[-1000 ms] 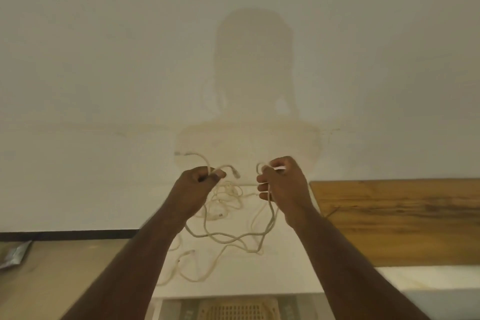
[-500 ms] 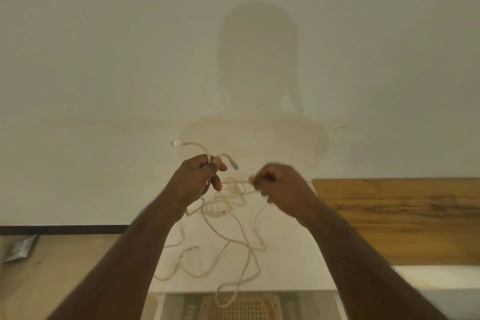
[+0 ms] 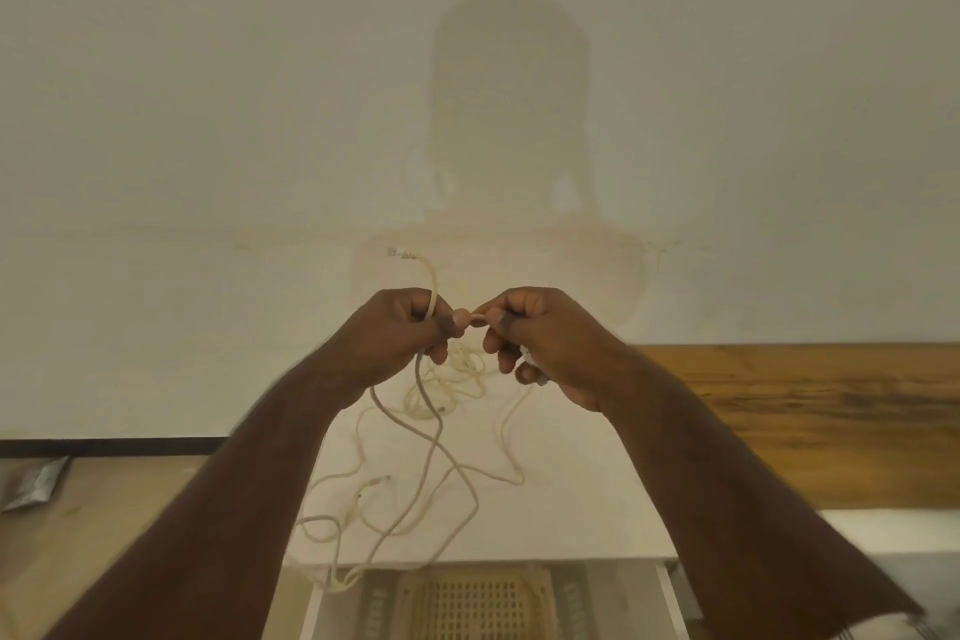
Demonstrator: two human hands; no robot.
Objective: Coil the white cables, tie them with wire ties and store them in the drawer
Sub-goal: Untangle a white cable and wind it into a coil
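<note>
Both hands are up in front of the plain cream wall, close together, nearly touching at the thumbs. The left hand has its fingers curled around a thin white cable, with one end sticking up above the fist and arching left to a small plug. The right hand is pinching a short bit of the same off-white cable between thumb and forefinger, right beside the left thumb, and its lower fingers are curled around something small and white; can't tell what exactly.

Below the hands the rest of the cable hangs down in a loose messy tangle, loops crossing each other in front of the white unit. The lowest loops dangle just over the front edge of the open white drawer at the bottom of the view. Inside that drawer there's a beige plastic perforated basket.

Off to the right is a brown wooden board against the wall. Far left, a small silvery packet lies on the tan floor. The person's shadow falls on the wall straight ahead.
</note>
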